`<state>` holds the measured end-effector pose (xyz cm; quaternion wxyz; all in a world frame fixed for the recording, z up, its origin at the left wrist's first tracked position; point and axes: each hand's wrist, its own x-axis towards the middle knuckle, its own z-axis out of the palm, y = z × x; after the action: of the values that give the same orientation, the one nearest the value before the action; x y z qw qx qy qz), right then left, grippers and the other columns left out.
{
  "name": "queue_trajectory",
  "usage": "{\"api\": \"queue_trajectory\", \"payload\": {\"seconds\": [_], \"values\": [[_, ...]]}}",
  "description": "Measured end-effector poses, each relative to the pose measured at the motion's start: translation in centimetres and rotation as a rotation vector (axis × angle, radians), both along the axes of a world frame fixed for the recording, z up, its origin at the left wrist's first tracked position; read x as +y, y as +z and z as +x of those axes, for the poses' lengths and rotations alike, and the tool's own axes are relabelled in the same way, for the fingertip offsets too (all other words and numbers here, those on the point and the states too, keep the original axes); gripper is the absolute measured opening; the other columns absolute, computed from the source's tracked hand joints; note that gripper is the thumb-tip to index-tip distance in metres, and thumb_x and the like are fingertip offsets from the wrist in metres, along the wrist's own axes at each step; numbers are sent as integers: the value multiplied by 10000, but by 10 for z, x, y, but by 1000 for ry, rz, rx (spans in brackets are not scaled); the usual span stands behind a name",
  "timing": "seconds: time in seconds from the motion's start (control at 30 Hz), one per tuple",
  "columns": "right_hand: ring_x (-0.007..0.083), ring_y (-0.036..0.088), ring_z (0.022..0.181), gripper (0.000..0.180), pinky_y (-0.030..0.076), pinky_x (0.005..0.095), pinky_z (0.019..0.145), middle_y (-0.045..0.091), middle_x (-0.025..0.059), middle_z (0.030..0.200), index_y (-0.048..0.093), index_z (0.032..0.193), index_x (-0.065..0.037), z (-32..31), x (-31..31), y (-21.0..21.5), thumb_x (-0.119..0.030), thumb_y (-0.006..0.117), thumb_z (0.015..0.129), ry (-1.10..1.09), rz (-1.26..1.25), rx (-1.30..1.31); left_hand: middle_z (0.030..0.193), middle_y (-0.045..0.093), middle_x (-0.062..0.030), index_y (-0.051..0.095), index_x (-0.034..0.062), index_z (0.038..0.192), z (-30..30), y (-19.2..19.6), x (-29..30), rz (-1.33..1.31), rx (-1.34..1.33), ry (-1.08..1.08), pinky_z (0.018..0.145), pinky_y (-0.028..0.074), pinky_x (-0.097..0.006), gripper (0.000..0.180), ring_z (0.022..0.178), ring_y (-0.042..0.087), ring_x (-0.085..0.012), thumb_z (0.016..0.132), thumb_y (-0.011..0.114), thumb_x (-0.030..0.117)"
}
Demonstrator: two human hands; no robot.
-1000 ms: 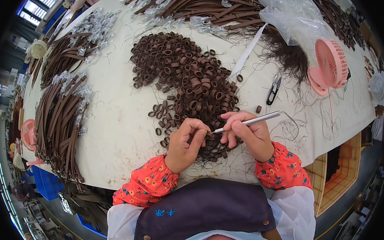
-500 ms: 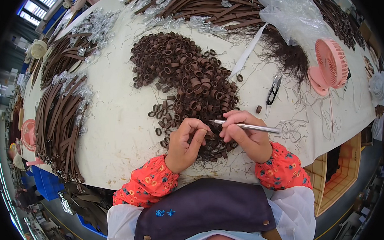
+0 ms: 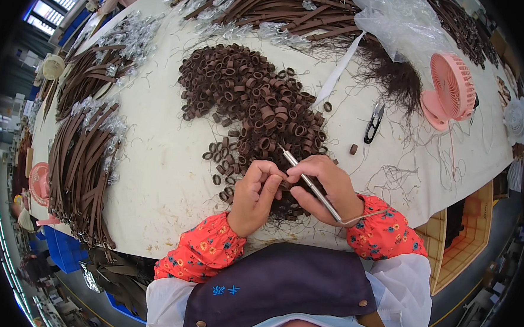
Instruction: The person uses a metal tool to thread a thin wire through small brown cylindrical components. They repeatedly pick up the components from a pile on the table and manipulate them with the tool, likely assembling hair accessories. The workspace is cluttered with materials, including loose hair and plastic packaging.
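My left hand (image 3: pixel 253 194) is closed, its thumb and forefinger pinching a small brown strap loop (image 3: pixel 284 186), mostly hidden by the fingers. Beside it, my right hand (image 3: pixel 335 182) grips a slim silver pen-shaped tool (image 3: pixel 325 202) with a thin pointed tip. The tip points away from me over the pile, and a thin cord (image 3: pixel 369 216) trails from the tool's near end across my sleeve. Right fingertips meet the left ones near the held loop. Just beyond both hands spreads a big pile of brown strap loops (image 3: pixel 265 95), with loose threads among them.
Black thread snips (image 3: pixel 373 125) and a pink fan (image 3: pixel 449 90) are to the right. A white strip (image 3: pixel 340 70) lies beyond the pile. Brown straps (image 3: pixel 81 172) in clear wrapping lie left; more straps (image 3: pixel 264 12) and plastic film (image 3: pixel 400 22) lie at the back.
My right hand has turned the silver tool from lying sideways to pointing away from me, and has come in closer to the left fingers. My left hand has barely moved.
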<state>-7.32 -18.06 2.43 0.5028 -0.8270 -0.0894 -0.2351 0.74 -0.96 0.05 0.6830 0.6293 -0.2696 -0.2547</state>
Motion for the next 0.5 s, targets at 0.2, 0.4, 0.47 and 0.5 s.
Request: {"api": "queue_trajectory", "payload": {"seconds": [0.2, 0.4, 0.47, 0.5], "values": [[136, 622, 744, 160, 479, 298, 818, 620, 56, 806, 570, 1044, -7, -10, -10, 6, -130, 487, 983, 145, 634, 224, 924, 623, -76, 432, 34, 1061, 4, 0, 5, 60, -35, -58, 650, 449, -210, 86, 788, 582, -92, 1021, 431, 110], [123, 617, 720, 226, 389, 346, 996, 587, 21, 671, 585, 1003, -6, -8, -13, 7, -183, 444, 1014, 216, 623, 235, 919, 619, -72, 436, 29, 1054, 4, 0, 5, 62, -37, -61, 643, 448, -207, 82, 783, 582, -90, 1018, 440, 103], [124, 617, 719, 222, 385, 345, 1002, 587, 14, 673, 585, 1004, -7, -7, -12, 7, -183, 448, 1013, 212, 622, 243, 921, 617, -71, 440, 28, 1053, 4, 0, 5, 63, -38, -57, 642, 448, -207, 80, 784, 584, -90, 1016, 442, 99], [124, 616, 719, 221, 383, 344, 1004, 586, 11, 674, 584, 1004, -8, -8, -12, 6, -182, 450, 1013, 209, 622, 248, 924, 617, -70, 442, 28, 1053, 4, 0, 5, 69, -34, -55, 643, 449, -207, 80, 785, 585, -91, 1016, 443, 99]]}}
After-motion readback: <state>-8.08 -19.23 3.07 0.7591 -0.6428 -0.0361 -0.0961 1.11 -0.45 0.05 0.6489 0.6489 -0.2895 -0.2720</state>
